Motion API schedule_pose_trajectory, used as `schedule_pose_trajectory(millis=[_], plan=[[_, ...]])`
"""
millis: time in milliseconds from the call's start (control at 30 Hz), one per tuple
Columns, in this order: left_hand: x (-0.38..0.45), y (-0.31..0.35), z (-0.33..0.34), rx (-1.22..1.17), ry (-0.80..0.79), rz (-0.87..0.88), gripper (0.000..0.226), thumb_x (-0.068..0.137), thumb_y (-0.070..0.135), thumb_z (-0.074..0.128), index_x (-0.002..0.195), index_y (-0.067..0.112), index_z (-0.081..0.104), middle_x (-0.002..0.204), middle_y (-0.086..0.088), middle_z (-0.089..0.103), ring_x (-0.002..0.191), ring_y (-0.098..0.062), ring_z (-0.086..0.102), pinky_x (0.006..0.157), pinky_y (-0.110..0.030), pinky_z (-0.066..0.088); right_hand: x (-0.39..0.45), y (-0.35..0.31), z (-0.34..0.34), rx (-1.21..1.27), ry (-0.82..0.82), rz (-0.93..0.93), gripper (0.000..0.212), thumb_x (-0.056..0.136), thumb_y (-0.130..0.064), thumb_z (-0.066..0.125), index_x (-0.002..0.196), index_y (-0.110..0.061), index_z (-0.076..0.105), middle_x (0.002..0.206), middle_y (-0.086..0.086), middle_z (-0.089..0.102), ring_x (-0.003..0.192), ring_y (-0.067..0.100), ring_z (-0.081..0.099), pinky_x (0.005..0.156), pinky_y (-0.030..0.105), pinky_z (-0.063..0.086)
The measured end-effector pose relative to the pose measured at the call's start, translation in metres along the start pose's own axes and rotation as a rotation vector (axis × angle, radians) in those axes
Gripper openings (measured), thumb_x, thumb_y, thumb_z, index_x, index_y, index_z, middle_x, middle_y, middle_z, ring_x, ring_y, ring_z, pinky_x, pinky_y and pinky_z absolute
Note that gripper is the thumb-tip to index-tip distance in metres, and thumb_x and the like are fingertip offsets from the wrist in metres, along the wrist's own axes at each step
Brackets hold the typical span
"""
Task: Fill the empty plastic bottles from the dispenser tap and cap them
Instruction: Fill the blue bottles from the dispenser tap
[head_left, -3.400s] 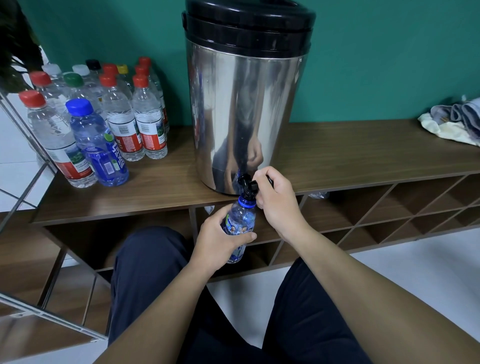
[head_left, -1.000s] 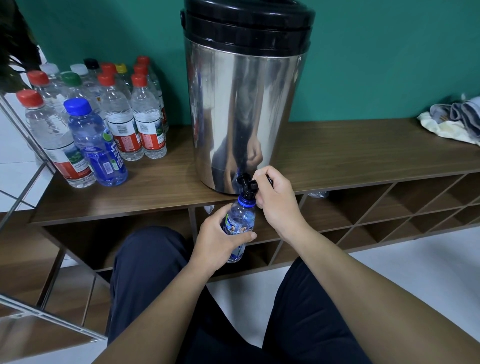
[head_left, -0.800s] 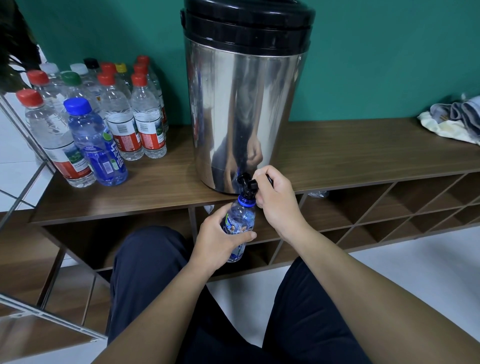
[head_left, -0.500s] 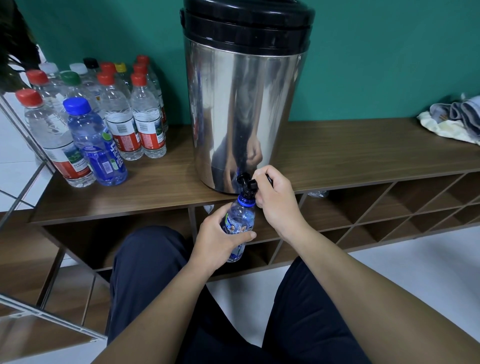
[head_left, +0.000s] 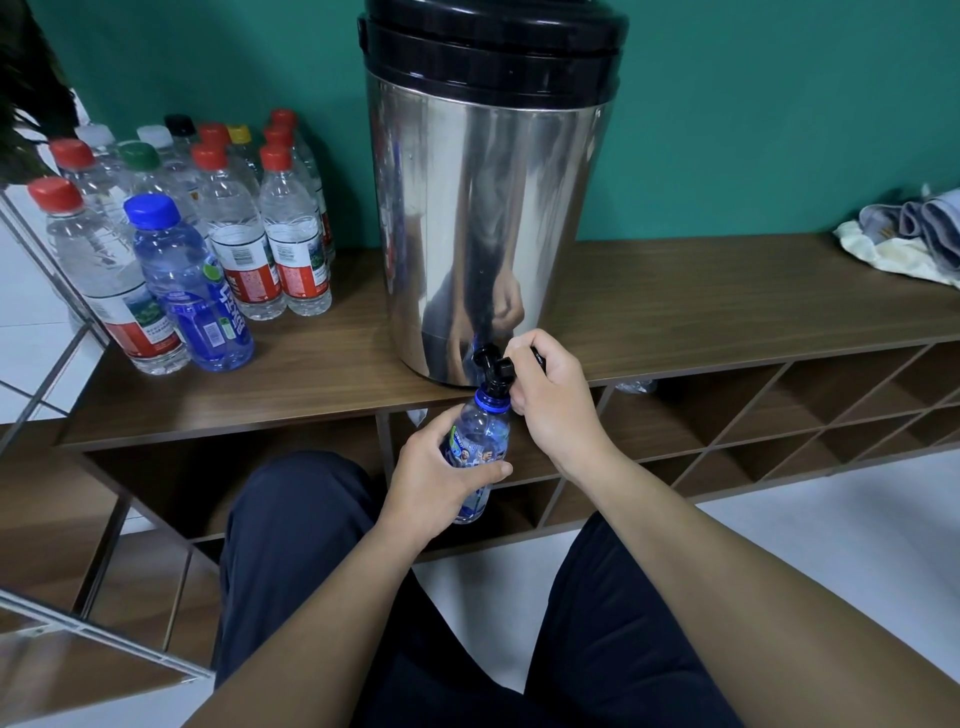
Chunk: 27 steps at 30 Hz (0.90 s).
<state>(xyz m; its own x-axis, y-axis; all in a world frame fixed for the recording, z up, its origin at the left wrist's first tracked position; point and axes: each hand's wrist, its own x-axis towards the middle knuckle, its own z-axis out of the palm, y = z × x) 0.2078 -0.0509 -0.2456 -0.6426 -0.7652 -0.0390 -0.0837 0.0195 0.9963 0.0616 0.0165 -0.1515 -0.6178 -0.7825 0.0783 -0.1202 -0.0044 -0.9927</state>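
Note:
A tall steel dispenser (head_left: 483, 208) with a black lid stands on the wooden shelf top (head_left: 701, 306). Its black tap (head_left: 493, 366) juts out over the front edge. My left hand (head_left: 436, 483) grips a small blue-tinted bottle (head_left: 480, 434), uncapped, with its blue neck ring right under the spout. My right hand (head_left: 550, 395) is curled around the tap's black lever beside the spout. The lower part of the bottle is hidden by my left fingers.
Several capped bottles (head_left: 244, 228) with red, green, white, yellow and black caps stand at the shelf's left, a blue one (head_left: 192, 291) in front. Folded cloths (head_left: 909, 239) lie at the far right. Open cubbies (head_left: 779, 415) run below. My knees are under my arms.

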Motion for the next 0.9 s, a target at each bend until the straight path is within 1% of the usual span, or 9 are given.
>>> schedule_pose_trajectory(millis=[133, 400, 500, 600, 667, 767, 900], plan=[[-0.001, 0.0017, 0.0002, -0.003, 0.004, 0.001, 0.081, 0.074, 0.013, 0.105, 0.145, 0.029, 0.069, 0.123, 0.01, 0.082, 0.114, -0.013, 0.079, 0.109, -0.05, 0.062, 0.0006, 0.0009, 0.0002, -0.002, -0.001, 0.0, 0.026, 0.115, -0.026, 0.054, 0.093, -0.012, 0.059, 0.062, -0.006, 0.039, 0.058, 0.015, 0.032, 0.056, 0.032, 0.03], [-0.0022, 0.0037, -0.0001, -0.009, 0.003, 0.0, 0.081, 0.074, 0.011, 0.104, 0.145, 0.028, 0.069, 0.123, 0.008, 0.083, 0.114, -0.014, 0.08, 0.109, -0.049, 0.062, 0.0004, 0.0005, 0.0002, -0.02, 0.003, -0.002, 0.027, 0.115, -0.026, 0.054, 0.094, -0.009, 0.059, 0.062, -0.006, 0.04, 0.059, 0.016, 0.033, 0.057, 0.033, 0.031], [-0.0033, 0.0064, 0.0006, -0.009, 0.005, -0.002, 0.081, 0.074, 0.011, 0.104, 0.145, 0.027, 0.069, 0.121, 0.009, 0.083, 0.113, -0.012, 0.08, 0.108, -0.046, 0.063, -0.0004, -0.0006, 0.0003, -0.019, 0.003, 0.001, 0.028, 0.115, -0.028, 0.054, 0.093, -0.011, 0.059, 0.061, -0.006, 0.04, 0.059, 0.016, 0.033, 0.057, 0.032, 0.032], [-0.0038, 0.0072, 0.0007, -0.007, 0.0, 0.009, 0.077, 0.075, 0.008, 0.103, 0.143, 0.027, 0.07, 0.12, 0.009, 0.084, 0.111, -0.013, 0.08, 0.107, -0.044, 0.063, -0.0009, -0.0011, 0.0015, -0.009, 0.003, -0.002, 0.03, 0.116, -0.029, 0.054, 0.09, -0.015, 0.058, 0.062, -0.002, 0.036, 0.059, 0.018, 0.031, 0.058, 0.034, 0.03], [-0.004, 0.0075, 0.0004, -0.003, -0.002, 0.006, 0.077, 0.075, 0.009, 0.103, 0.143, 0.028, 0.07, 0.12, 0.009, 0.083, 0.112, -0.012, 0.08, 0.107, -0.044, 0.063, -0.0007, -0.0014, 0.0016, -0.015, 0.004, 0.001, 0.03, 0.116, -0.029, 0.054, 0.089, -0.016, 0.058, 0.061, -0.004, 0.037, 0.059, 0.017, 0.031, 0.058, 0.033, 0.031], [-0.0041, 0.0077, -0.0001, 0.018, 0.0, 0.009, 0.078, 0.075, 0.014, 0.104, 0.143, 0.032, 0.07, 0.121, 0.013, 0.083, 0.112, -0.01, 0.079, 0.106, -0.043, 0.063, -0.0008, -0.0026, 0.001, -0.023, 0.005, 0.002, 0.029, 0.116, -0.028, 0.054, 0.092, -0.012, 0.058, 0.061, -0.006, 0.04, 0.06, 0.016, 0.034, 0.058, 0.031, 0.033], [-0.0049, 0.009, 0.0002, 0.02, 0.001, 0.008, 0.077, 0.076, 0.013, 0.104, 0.141, 0.033, 0.07, 0.12, 0.014, 0.082, 0.112, -0.008, 0.079, 0.105, -0.04, 0.063, -0.0012, -0.0026, 0.0001, -0.041, 0.001, 0.004, 0.029, 0.116, -0.028, 0.053, 0.094, -0.011, 0.059, 0.061, -0.007, 0.042, 0.06, 0.015, 0.036, 0.058, 0.029, 0.036]])
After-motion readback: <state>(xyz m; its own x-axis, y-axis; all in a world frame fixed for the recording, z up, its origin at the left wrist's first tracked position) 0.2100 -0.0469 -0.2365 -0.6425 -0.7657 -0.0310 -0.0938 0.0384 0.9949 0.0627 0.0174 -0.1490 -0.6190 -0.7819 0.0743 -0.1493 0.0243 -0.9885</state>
